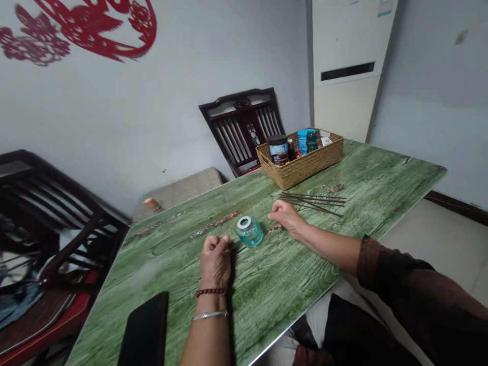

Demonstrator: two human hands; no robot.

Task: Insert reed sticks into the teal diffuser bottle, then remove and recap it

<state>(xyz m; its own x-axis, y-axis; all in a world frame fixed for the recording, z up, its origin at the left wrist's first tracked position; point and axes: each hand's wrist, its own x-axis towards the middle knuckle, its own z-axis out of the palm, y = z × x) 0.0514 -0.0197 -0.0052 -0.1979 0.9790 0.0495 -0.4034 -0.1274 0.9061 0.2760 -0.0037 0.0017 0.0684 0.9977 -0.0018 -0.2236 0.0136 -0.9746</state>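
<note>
A small teal glass bottle [249, 231] with a silver collar stands on the green wood-grain table [305, 264]. My left hand [215, 259] rests on the table just left of the bottle, fingers curled into a loose fist; I cannot make out anything in it. My right hand [285, 216] lies to the right of the bottle, fingers pinched together near the end of a bundle of thin dark reed sticks [314, 202] that fan out across the table. Beaded and silver bracelets circle my left wrist.
A woven basket [305, 165] with jars and bottles stands at the far side. A black phone [145, 330] lies near the front left edge. Dark wooden chairs [244, 127] stand behind and left of the table. A white cabinet unit [348, 66] fills the back corner.
</note>
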